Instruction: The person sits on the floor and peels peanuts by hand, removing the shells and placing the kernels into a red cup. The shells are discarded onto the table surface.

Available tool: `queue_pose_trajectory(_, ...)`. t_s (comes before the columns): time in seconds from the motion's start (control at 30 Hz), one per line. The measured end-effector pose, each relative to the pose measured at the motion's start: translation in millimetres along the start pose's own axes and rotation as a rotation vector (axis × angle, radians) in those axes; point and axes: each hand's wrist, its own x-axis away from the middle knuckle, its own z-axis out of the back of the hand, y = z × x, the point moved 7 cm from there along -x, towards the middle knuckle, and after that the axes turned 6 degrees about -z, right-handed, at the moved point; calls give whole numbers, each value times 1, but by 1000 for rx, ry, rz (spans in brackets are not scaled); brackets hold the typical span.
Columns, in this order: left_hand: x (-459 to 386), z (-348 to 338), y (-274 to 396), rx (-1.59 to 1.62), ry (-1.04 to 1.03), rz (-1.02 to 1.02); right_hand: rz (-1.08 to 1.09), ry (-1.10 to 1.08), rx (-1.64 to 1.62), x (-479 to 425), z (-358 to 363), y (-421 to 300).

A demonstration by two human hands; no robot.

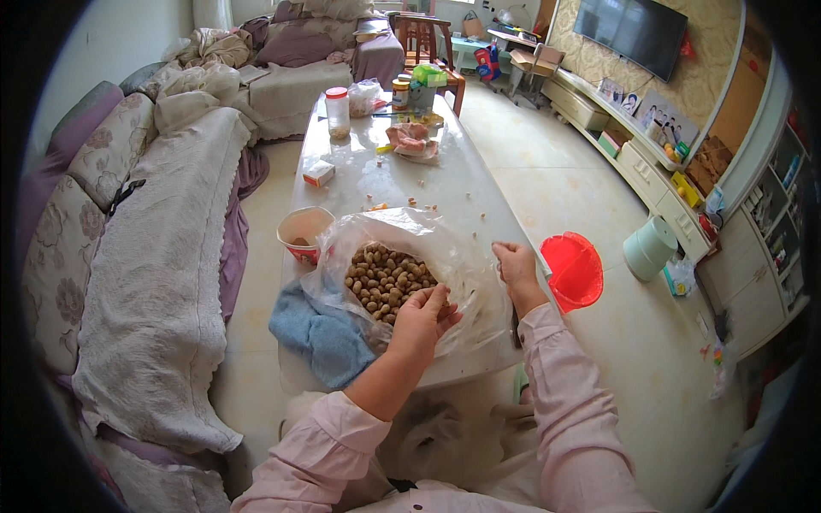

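A clear plastic bag lies wide open on the near end of the table, full of unshelled peanuts. Over its right side is my left hand, thumb and forefinger pinched together; whether a peanut sits between them is hidden. My right hand hangs near the table's right edge with its fingers curled in, and nothing shows in it. Beyond that edge, lower down, stands a red plastic bin. Left of the bag are a paper tub and a blue cloth, partly under the plastic.
Loose peanuts dot the white table. Farther back stand a small box, a red-lidded jar and a pink cloth. A covered sofa runs along the left; a pale green stool is on the right.
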Motion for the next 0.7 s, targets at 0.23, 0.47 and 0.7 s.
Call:
queue_pose_trajectory(0.23,3,0,7,74,6,16,145,-189,-19,141,-21,-77)
queue_pose_trajectory(0.47,12,-16,-5,-14,-122,43,-4,-418,-247,180,-25,-29)
queue_pose_trajectory(0.7,18,-20,-6,-263,-173,-23,48,-302,-237,177,-19,-19)
